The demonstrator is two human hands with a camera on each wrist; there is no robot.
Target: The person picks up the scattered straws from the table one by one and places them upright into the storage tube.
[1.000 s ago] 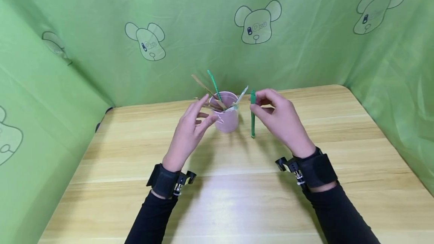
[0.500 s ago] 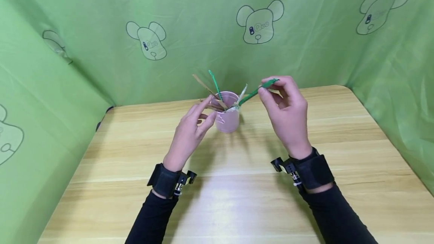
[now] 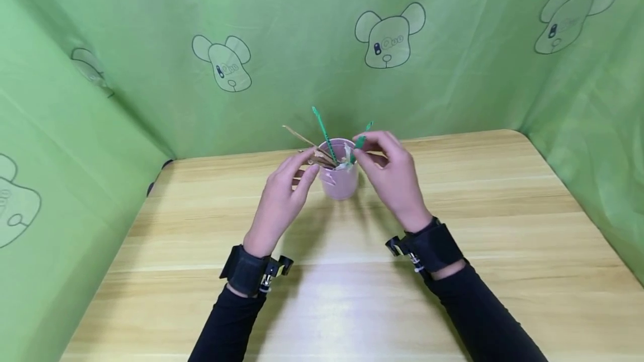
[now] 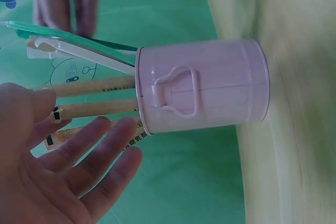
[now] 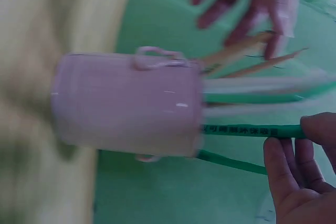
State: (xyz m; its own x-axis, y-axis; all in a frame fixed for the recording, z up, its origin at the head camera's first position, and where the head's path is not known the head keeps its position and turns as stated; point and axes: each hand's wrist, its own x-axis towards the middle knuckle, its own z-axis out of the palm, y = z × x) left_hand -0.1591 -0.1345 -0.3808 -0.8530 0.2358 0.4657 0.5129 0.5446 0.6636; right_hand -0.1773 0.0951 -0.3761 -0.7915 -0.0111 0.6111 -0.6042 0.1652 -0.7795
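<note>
A small pink pail [image 3: 339, 186] with a side handle stands upright on the table. My right hand [image 3: 394, 177] pinches a green paper-wrapped drinking straw [image 5: 241, 130] by its upper end, and the straw's lower part goes down inside the rim. To the left of the pail, my left hand [image 3: 279, 197] has its fingers loosely spread, thumb and fingertips around the brown paper-wrapped sticks [image 4: 100, 109] that lean out on that side. Another green straw [image 3: 323, 130] rises at the back. White wrapped straws [image 4: 84, 56] stand among them. Their lower ends are hidden by the pail's wall.
The light wooden table [image 3: 322, 306] reaches back to a green cloth [image 3: 302, 4] printed with bear faces. The cloth also hangs along both sides. Each wrist wears a black strap [image 3: 437, 244] with a small camera.
My right hand first lifts and tilts the green straw with its lower end at the pail's rim, then moves left and brings it into the pail. My left hand stays beside the pail.
</note>
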